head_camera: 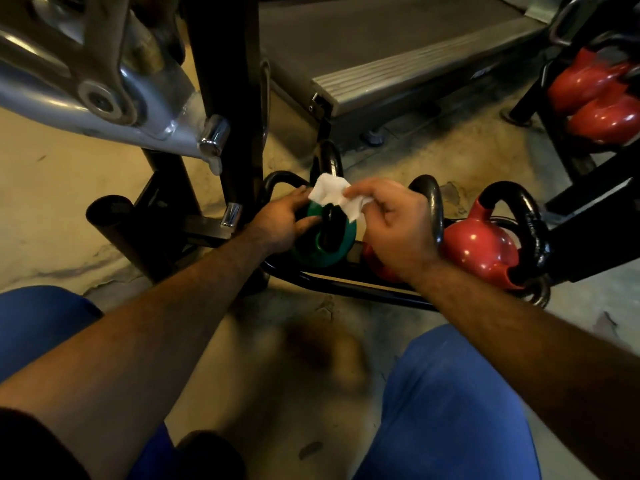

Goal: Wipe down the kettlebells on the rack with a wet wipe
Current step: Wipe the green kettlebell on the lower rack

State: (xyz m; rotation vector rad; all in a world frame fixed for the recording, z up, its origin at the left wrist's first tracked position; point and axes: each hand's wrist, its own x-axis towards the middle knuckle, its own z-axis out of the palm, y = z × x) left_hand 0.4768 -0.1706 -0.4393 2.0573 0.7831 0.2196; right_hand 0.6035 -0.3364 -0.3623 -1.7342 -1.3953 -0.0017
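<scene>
A: Status: green kettlebell (323,242) sits on the low black rack (346,284), at the rack's left end. Left hand (282,221) cups its left flank, fingers curled against the shell, bracing it. Right hand (391,223) hovers just right of the green bell's handle (329,223), fingers pinched together on the wet wipe (334,195).

B: Wipe on the bell yet?

A: Looks draped over the top, near the handle. Contact itself — cannot tell, the hand hides it.

B: How to run the step?

A: My read: keep the left hand as a brace so the bell doesn't roll on the rails. Spread the wipe flat rather than bunched; more surface per pass. Do the handle first, wrapping the wipe around it, then the shell top-down.

B: Left-hand patch gets missed.

A: Yes. Shift the brace once and hit that flank last.

B: Next in line?

A: Red kettlebell (479,249) to the right of the green one, with another red one between them, mostly hidden under the right wrist. More red bells (595,102) on a second rack, far right of the green one.

B: Risk?

A: Wipe snagging on the handle base. Fingers caught between neighbouring bells if one shifts.
</scene>
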